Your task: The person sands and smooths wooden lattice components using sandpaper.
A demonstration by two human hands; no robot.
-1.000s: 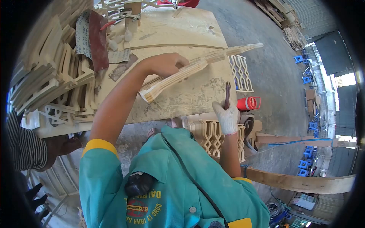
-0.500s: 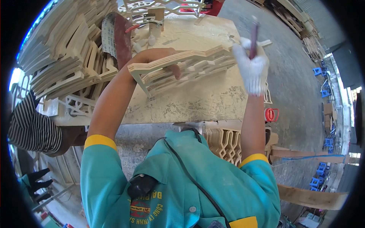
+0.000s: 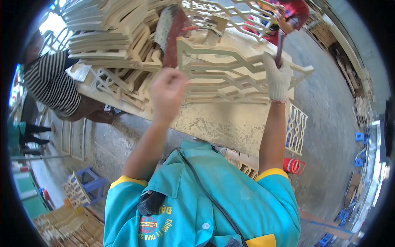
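A wooden lattice panel [image 3: 222,68], with wavy bars and hexagonal gaps, is tilted up over the table [image 3: 214,119]. My right hand [image 3: 277,80], in a white knitted glove, is closed on a dark red stick-like tool [image 3: 280,47] at the panel's right part. My bare left hand [image 3: 168,92] is at the panel's left end, blurred by motion; its fingers look curled, but whether they hold anything is unclear. A curved dark red piece with a grey gritty face [image 3: 170,33] stands just beyond it.
Stacked wooden lattice parts [image 3: 107,37] fill the table's left side. A person in a striped top [image 3: 53,86] is at the left, another in red [image 3: 298,14] at the far side. Near the right edge are a hanging lattice [image 3: 297,129] and a red-lidded container [image 3: 293,166].
My left hand has come out from behind the lattice pieces to their left end. The panel's open face now shows more. My right hand still holds the tool. The view has turned.
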